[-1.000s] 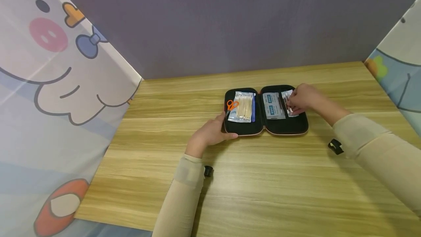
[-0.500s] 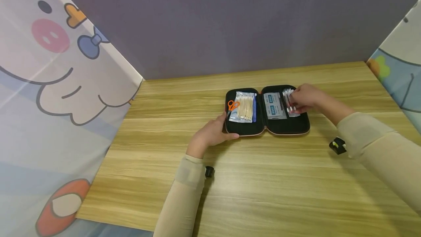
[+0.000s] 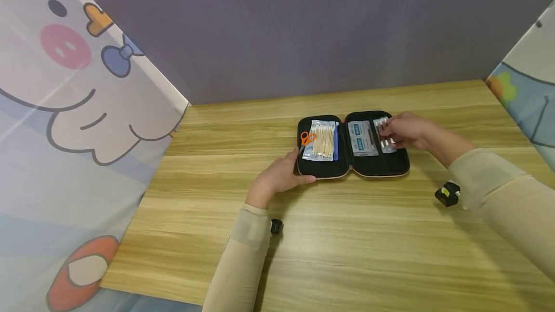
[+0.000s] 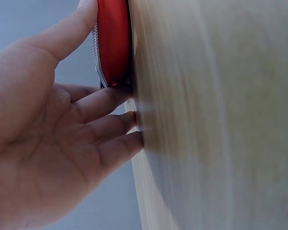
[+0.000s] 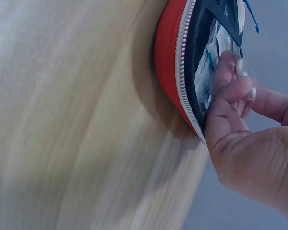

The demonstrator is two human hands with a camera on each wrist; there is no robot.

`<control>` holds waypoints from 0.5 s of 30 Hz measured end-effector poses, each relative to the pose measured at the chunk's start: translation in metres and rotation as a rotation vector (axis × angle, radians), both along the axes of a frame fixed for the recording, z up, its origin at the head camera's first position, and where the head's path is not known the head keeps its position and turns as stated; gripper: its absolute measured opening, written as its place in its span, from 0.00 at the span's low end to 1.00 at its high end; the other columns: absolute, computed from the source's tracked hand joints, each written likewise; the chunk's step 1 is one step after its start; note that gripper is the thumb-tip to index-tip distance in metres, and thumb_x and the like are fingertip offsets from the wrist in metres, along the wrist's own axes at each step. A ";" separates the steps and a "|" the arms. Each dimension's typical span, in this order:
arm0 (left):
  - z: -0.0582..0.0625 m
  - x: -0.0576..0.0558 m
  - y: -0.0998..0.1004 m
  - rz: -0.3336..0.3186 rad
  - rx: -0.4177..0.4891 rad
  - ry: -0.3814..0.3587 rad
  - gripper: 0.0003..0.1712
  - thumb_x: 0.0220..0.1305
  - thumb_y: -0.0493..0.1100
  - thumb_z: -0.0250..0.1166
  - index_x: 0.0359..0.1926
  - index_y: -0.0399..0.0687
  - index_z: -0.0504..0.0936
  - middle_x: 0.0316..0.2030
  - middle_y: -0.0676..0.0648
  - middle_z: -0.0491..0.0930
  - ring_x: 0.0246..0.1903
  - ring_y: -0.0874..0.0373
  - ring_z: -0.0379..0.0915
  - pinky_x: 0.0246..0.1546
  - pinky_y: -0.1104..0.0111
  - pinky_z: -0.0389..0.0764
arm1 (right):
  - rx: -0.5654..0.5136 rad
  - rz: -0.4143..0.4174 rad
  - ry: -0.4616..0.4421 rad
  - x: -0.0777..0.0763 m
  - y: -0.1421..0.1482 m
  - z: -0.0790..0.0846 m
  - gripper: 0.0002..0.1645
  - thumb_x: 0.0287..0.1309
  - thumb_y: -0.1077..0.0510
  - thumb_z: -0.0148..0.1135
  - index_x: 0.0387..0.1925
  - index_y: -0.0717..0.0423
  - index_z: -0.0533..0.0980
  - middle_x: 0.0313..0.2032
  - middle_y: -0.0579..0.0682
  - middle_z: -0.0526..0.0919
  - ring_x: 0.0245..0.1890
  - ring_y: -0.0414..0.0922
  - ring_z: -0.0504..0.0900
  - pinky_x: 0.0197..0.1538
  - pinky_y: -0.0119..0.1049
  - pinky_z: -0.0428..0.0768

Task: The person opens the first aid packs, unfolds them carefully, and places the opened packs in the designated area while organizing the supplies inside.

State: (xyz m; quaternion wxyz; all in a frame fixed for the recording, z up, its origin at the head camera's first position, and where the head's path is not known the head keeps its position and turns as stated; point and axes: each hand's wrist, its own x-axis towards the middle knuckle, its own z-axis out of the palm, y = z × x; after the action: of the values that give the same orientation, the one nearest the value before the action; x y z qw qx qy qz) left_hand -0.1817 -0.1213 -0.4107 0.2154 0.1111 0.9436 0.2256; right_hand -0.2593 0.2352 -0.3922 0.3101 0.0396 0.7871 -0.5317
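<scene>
A zip case (image 3: 324, 171), red outside and black inside, lies unfolded on the table. My left hand (image 3: 279, 175) holds its front left corner, thumb along the front edge and fingers at the left side. In the left wrist view, the fingertips touch the wood beside the red shell (image 4: 114, 43). Over the right half, my right hand (image 3: 409, 129) pinches a clear packet of white-tipped cotton swabs (image 3: 387, 149); the swab tips (image 5: 251, 94) show between thumb and fingers in the right wrist view. The fingers hide part of this packet, which lies by a black strap (image 3: 376, 137).
The case's left half bears orange-handled scissors (image 3: 305, 138), a packet of wooden cotton swabs (image 3: 323, 142) and a blue strip (image 3: 336, 143). White packets with blue labels (image 3: 359, 137) lie in the right half. A grey panel (image 3: 303, 32) stands behind the table (image 3: 347, 244).
My right hand has shifted slightly right and back from the swab packet's middle, so more of the packet shows. My left hand stays at the case corner.
</scene>
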 end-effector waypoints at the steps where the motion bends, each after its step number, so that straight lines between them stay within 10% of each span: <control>1: 0.000 0.000 0.000 0.002 -0.001 0.001 0.67 0.65 0.70 0.72 0.87 0.47 0.43 0.85 0.41 0.53 0.83 0.45 0.54 0.83 0.52 0.61 | -0.009 0.002 -0.004 0.000 0.001 0.000 0.06 0.79 0.61 0.52 0.48 0.61 0.72 0.35 0.41 0.82 0.36 0.38 0.80 0.43 0.35 0.84; 15: -0.001 0.001 0.002 -0.002 0.022 0.006 0.66 0.65 0.68 0.72 0.87 0.47 0.44 0.84 0.41 0.55 0.82 0.45 0.57 0.82 0.52 0.63 | 0.075 -0.044 0.128 0.007 -0.016 -0.003 0.34 0.75 0.65 0.44 0.75 0.78 0.52 0.44 0.59 0.72 0.31 0.39 0.76 0.37 0.33 0.90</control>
State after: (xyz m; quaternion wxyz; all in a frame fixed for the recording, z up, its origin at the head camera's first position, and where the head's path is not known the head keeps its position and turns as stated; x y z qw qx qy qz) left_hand -0.1807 -0.1193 -0.4117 0.2118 0.1148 0.9416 0.2353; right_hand -0.2519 0.2189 -0.3947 0.2454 0.0343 0.8237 -0.5099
